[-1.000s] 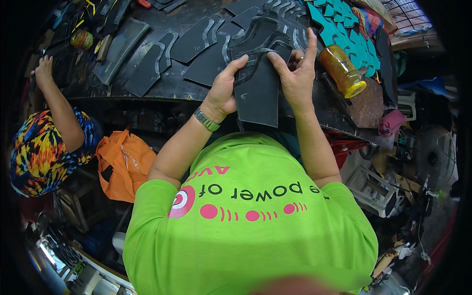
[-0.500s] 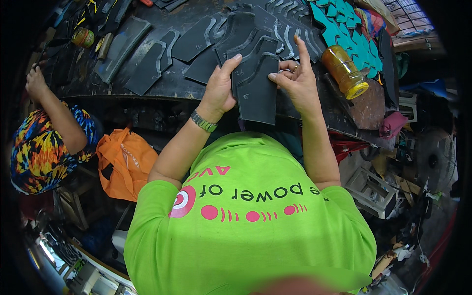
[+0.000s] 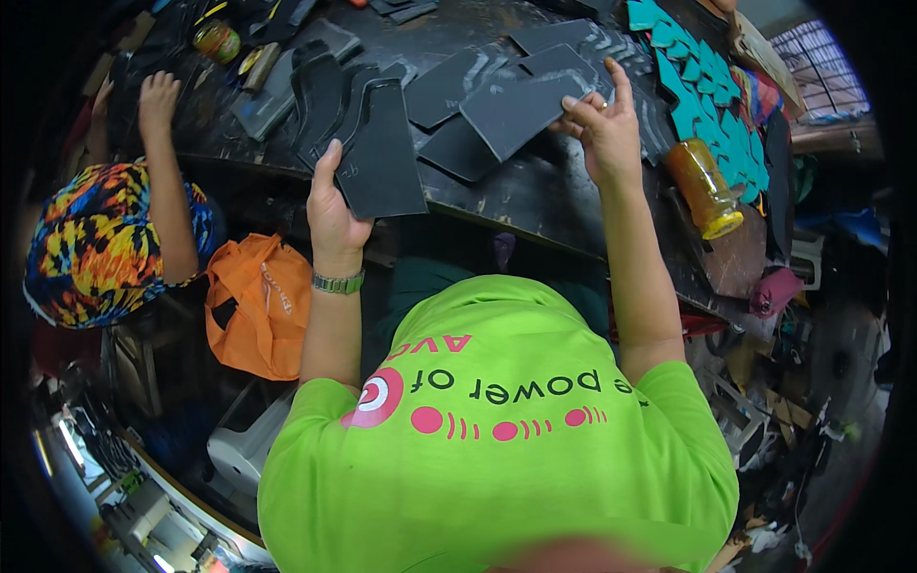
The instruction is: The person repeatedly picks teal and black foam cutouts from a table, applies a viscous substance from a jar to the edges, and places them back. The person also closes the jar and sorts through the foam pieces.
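Observation:
My left hand [image 3: 336, 205], with a watch at the wrist, is closed on a fanned stack of flat black cut pieces [image 3: 387, 158]. Its thumb lies over the front piece. My right hand [image 3: 609, 134] pinches the corner of another flat black piece [image 3: 523, 107] between thumb and fingers, while its index finger sticks out with a brownish tip. Below that piece, further black pieces [image 3: 460, 153] lie on the dark table [image 3: 497, 205], several with pale greyish edges. The fingers of my left hand are hidden behind the stack.
A jar of amber stuff with a yellow lid [image 3: 704, 189] lies tilted at the right, beside many teal cut pieces [image 3: 712, 105]. Another small jar [image 3: 218, 41] stands at the far left. A co-worker's arm [image 3: 167, 191] reaches onto the table, near an orange bag [image 3: 258, 306].
My left hand has moved left with the stack, away from the right hand. The right hand now holds a separate black piece over the table. The co-worker's hand has shifted right.

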